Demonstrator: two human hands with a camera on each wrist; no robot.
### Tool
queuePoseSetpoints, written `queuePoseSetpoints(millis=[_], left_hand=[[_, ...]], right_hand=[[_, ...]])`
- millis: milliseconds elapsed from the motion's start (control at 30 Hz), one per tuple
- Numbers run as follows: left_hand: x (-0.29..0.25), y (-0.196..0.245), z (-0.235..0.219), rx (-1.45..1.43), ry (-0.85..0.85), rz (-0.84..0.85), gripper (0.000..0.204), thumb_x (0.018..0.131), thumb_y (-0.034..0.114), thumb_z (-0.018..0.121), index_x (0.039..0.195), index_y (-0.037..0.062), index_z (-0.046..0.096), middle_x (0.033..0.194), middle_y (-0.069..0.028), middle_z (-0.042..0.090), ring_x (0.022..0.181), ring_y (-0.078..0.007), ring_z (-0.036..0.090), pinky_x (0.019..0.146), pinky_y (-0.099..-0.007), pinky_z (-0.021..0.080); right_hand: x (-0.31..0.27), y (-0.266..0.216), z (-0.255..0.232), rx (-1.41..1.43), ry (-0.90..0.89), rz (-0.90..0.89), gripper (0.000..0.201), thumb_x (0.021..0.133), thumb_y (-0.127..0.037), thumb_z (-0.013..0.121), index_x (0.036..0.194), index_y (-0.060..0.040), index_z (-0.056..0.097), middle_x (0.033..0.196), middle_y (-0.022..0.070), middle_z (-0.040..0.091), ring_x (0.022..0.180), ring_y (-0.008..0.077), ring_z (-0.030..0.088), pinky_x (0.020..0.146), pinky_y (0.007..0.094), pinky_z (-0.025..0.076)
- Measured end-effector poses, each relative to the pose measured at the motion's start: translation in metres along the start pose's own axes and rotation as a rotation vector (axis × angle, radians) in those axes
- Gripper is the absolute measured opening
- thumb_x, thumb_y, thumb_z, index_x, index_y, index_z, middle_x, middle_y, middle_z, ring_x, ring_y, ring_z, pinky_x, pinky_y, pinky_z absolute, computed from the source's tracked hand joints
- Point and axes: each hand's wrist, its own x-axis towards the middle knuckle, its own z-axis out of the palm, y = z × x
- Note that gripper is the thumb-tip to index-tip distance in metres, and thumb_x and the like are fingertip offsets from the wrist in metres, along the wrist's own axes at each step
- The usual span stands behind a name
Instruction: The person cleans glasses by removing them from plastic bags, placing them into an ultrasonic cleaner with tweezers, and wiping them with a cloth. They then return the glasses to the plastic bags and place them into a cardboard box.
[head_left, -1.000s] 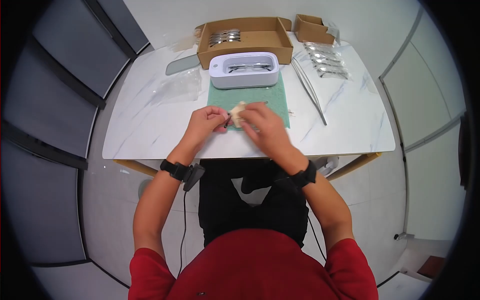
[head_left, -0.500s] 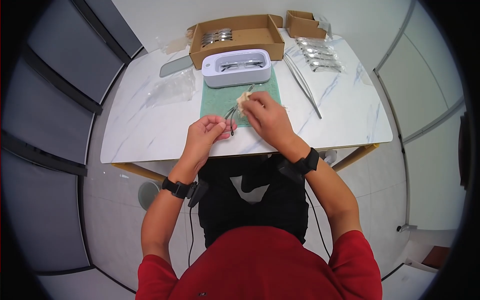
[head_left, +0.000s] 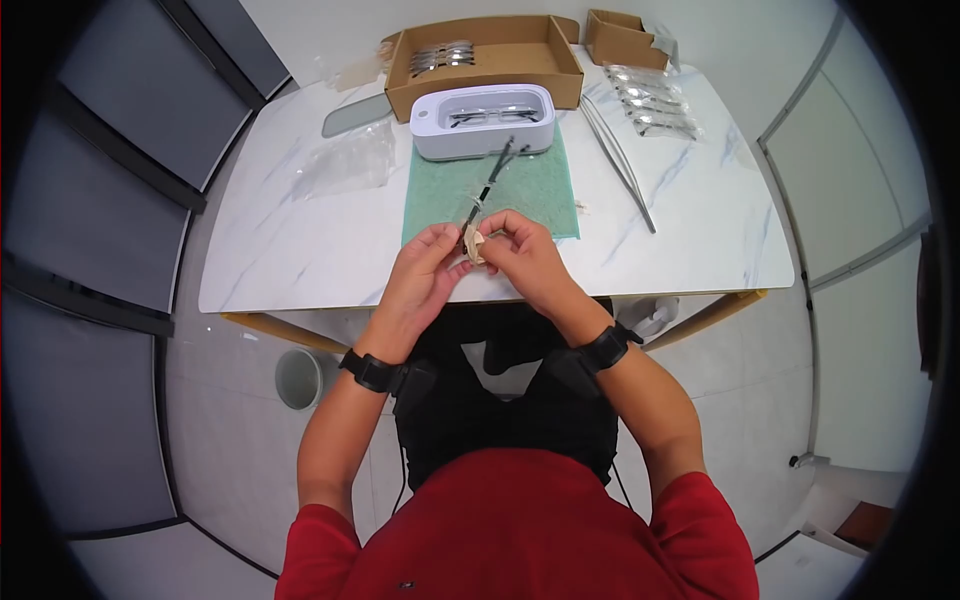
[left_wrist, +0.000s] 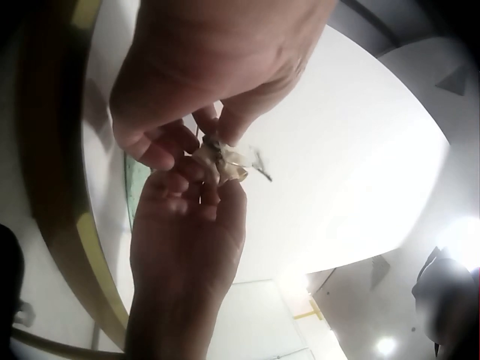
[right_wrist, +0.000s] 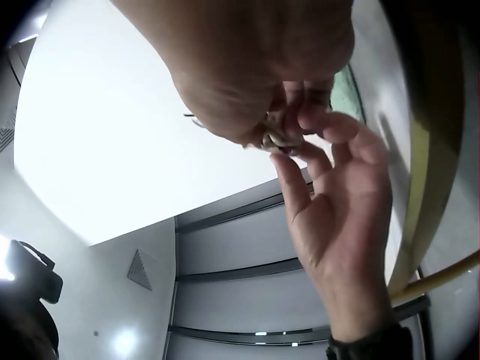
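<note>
Close over the table's front edge, my left hand (head_left: 425,268) pinches a pair of eyeglasses (head_left: 487,190) near the lenses. The dark temples point away from me, toward the white ultrasonic cleaner (head_left: 432,143). My right hand (head_left: 530,262) pinches a crumpled beige cloth (head_left: 474,246) around the lens part, which is mostly hidden. In the left wrist view the fingertips of both hands meet at the cloth (left_wrist: 217,163). The right wrist view has the right hand (right_wrist: 255,67) covering most of the work, with the left hand (right_wrist: 337,202) below it.
The cleaner, with glasses (head_left: 493,117) in its basin, stands on a green towel (head_left: 540,190). Behind it is a cardboard tray (head_left: 530,65) with several glasses. Tweezers (head_left: 620,165) and bagged glasses (head_left: 652,103) lie right, clear plastic bags (head_left: 345,165) left.
The eyeglasses have turned so their temples point away from me instead of toward me. The right hand and cloth have come down toward me, close against the left hand.
</note>
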Motion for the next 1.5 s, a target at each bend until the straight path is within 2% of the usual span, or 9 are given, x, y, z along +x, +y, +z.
queuePoseSetpoints(millis=[133,233,500,533,667,800,1133,1333,1500], left_hand=[[-0.005,-0.008,-0.005,0.224,0.040,0.053,0.015,0.100,0.018,0.063,0.106,0.0035,0.064,0.107,-0.0076,0.069,0.101,-0.0152,0.064,0.084,-0.0304,0.051],[-0.009,-0.005,-0.006,0.308,0.071,0.101,0.014,0.100,0.014,0.061,0.107,0.0012,0.063,0.105,-0.0098,0.068,0.098,-0.0168,0.065,0.081,-0.0294,0.053],[-0.028,0.028,-0.032,0.670,0.178,0.229,0.010,0.096,0.005,0.065,0.102,-0.0017,0.065,0.099,-0.0090,0.073,0.093,-0.0113,0.068,0.083,-0.0233,0.052],[-0.030,0.030,-0.037,0.693,0.165,0.245,0.009,0.095,0.002,0.066,0.103,-0.0027,0.064,0.098,-0.0090,0.073,0.093,-0.0106,0.068,0.084,-0.0221,0.052],[-0.031,0.034,-0.043,0.830,0.136,0.211,0.012,0.096,0.008,0.066,0.104,-0.0017,0.065,0.100,-0.0076,0.072,0.092,-0.0100,0.066,0.085,-0.0247,0.051],[-0.027,0.044,-0.035,1.064,0.111,0.196,0.013,0.095,0.009,0.067,0.103,-0.0020,0.066,0.099,-0.0070,0.072,0.092,-0.0100,0.066,0.086,-0.0246,0.051],[-0.010,0.070,-0.038,0.835,0.043,0.173,0.016,0.097,0.013,0.064,0.104,-0.0016,0.065,0.096,-0.0068,0.073,0.088,-0.0116,0.067,0.080,-0.0272,0.052],[0.063,0.127,-0.078,1.656,0.678,0.414,0.028,0.087,0.034,0.074,0.086,0.0059,0.071,0.079,-0.0085,0.073,0.074,-0.0232,0.069,0.067,-0.0343,0.053],[0.100,0.140,-0.069,1.886,0.760,0.188,0.036,0.082,0.042,0.074,0.080,0.0066,0.070,0.081,-0.0123,0.072,0.077,-0.0312,0.069,0.068,-0.0408,0.054]], right_hand=[[0.011,-0.021,-0.008,0.041,0.207,-0.110,0.011,0.095,-0.008,0.067,0.104,-0.0029,0.065,0.090,0.0027,0.066,0.080,0.0063,0.060,0.070,0.0215,0.049],[0.009,-0.013,-0.003,-0.138,0.071,-0.241,0.012,0.091,-0.005,0.070,0.101,-0.0022,0.064,0.094,0.0025,0.067,0.076,0.0057,0.061,0.068,0.0223,0.050],[0.026,-0.029,-0.068,-1.249,0.185,-0.319,0.022,0.087,-0.012,0.067,0.108,-0.0046,0.064,0.107,0.0202,0.066,0.089,0.0398,0.067,0.076,0.0464,0.055],[0.027,-0.035,-0.072,-1.299,0.200,-0.351,0.027,0.090,-0.014,0.067,0.115,-0.0034,0.064,0.108,0.0181,0.067,0.089,0.0342,0.069,0.076,0.0408,0.055],[0.029,-0.052,-0.056,-0.745,0.024,-0.254,0.032,0.100,-0.015,0.061,0.129,-0.0009,0.061,0.111,0.0072,0.068,0.093,0.0148,0.064,0.077,0.0298,0.054],[0.026,-0.054,-0.036,-0.328,-0.151,-0.008,0.026,0.097,-0.013,0.066,0.120,-0.0009,0.066,0.101,0.0025,0.067,0.086,0.0087,0.064,0.071,0.0247,0.051],[0.017,-0.018,-0.047,-0.076,-0.007,0.064,0.014,0.093,-0.005,0.068,0.106,0.0010,0.066,0.092,0.0049,0.068,0.078,0.0101,0.066,0.068,0.0235,0.053],[0.008,0.000,-0.049,0.056,0.104,0.035,0.013,0.093,-0.004,0.069,0.105,0.0005,0.065,0.090,0.0053,0.068,0.076,0.0107,0.066,0.067,0.0234,0.052],[0.006,0.000,-0.049,0.046,0.101,0.031,0.013,0.093,-0.004,0.069,0.104,0.0003,0.064,0.086,0.0035,0.067,0.075,0.0094,0.065,0.066,0.0222,0.051]])
